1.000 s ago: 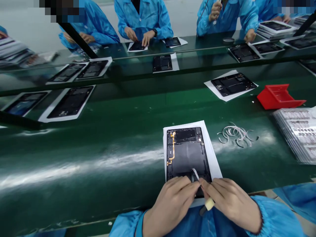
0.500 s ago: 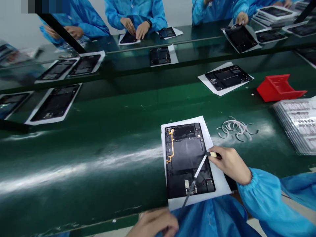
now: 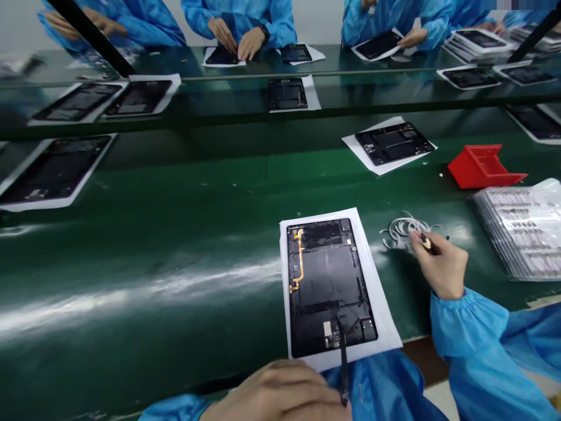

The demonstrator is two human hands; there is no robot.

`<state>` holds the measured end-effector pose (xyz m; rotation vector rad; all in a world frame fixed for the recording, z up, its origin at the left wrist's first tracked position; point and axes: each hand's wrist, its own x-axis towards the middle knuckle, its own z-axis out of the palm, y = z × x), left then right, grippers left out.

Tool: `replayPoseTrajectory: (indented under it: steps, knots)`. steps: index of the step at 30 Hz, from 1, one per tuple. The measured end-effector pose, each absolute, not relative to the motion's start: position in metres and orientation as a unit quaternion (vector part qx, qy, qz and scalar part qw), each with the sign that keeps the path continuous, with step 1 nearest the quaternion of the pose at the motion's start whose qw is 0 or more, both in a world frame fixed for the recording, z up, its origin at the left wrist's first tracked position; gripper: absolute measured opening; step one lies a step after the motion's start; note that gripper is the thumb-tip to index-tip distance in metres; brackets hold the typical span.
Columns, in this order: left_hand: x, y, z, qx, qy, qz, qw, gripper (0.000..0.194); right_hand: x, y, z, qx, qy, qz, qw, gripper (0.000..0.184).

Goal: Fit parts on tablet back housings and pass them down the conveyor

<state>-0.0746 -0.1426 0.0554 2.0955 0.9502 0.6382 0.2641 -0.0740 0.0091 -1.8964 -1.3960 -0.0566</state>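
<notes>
A black tablet back housing (image 3: 326,275) with an orange flex cable (image 3: 300,257) lies on a white sheet (image 3: 385,327) at the table's front edge. My left hand (image 3: 280,392), at the bottom, is closed on dark tweezers (image 3: 344,362). Their tips are over the small circuit board at the housing's lower end. My right hand (image 3: 445,263) is to the right of the sheet, its fingers closed round a small black and cream tool (image 3: 425,240), mostly hidden by the hand. Its fingertips are at a loose pile of curled white strips (image 3: 401,228).
A red bin (image 3: 482,166) and stacked clear trays of small parts (image 3: 521,234) stand at the right. Another tablet housing (image 3: 394,143) lies farther back. Beyond a raised shelf (image 3: 228,88), people in blue smocks handle similar housings.
My right hand has moved right from the housing to the strip pile. The white strip stretched between its tool and the tweezers no longer shows there. My left hand has shifted slightly right.
</notes>
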Motion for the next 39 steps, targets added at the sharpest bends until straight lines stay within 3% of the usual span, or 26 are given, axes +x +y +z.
replayPoseTrajectory:
  steps: [4, 7, 11, 14, 19, 39]
  knots:
    - [-0.071, -0.1, 0.07, 0.853, 0.292, 0.257, 0.347, 0.02, 0.279, -0.084, 0.005, -0.766, -0.533, -0.011, 0.358, 0.028]
    - [-0.062, -0.067, 0.071, 0.864, 0.231, 0.336, 0.294, 0.014, 0.267, -0.093, 0.013, -0.752, -0.547, -0.008, 0.367, 0.025]
    - [-0.043, -0.019, 0.046, 0.828, 0.284, 0.414, 0.251, 0.003, 0.225, -0.098, 0.02, -0.676, -0.646, 0.042, 0.352, 0.019]
    - [-0.032, 0.008, 0.021, 0.819, 0.34, 0.356, 0.294, 0.002, 0.19, -0.099, 0.011, -0.59, -0.741, 0.12, 0.296, 0.022]
    - [-0.027, 0.018, 0.003, 0.821, 0.39, 0.282, 0.307, 0.001, 0.17, -0.099, -0.01, -0.551, -0.799, 0.093, 0.223, 0.028]
    - [-0.023, 0.015, 0.007, 0.833, 0.42, 0.206, 0.296, 0.007, 0.174, -0.099, -0.006, -0.532, -0.813, 0.102, 0.216, 0.027]
